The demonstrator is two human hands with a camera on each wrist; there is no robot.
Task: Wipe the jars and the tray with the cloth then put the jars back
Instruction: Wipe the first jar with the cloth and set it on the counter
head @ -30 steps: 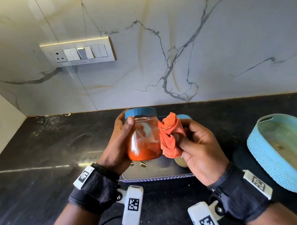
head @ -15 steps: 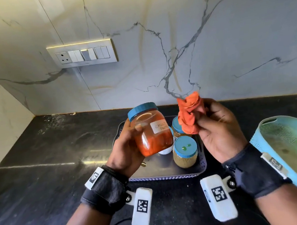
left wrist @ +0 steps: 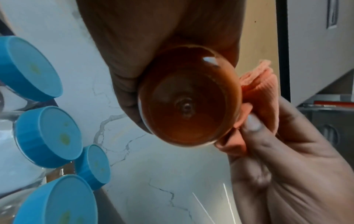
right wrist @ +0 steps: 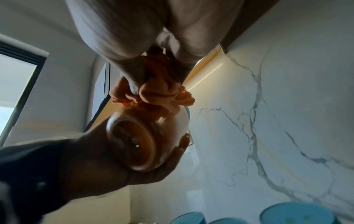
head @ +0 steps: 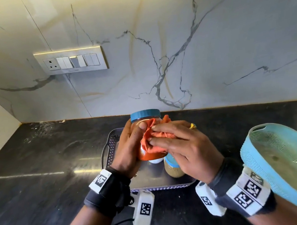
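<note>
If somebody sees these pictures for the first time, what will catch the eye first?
First, the jar of red powder with its blue lid, which the left hand holds above the tray. The right hand presses an orange cloth against its side. A light blue basket stands at the right on the dark counter.

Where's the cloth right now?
In the head view, the cloth is centre frame, pressed by the right hand against the red jar above the tray.
</note>
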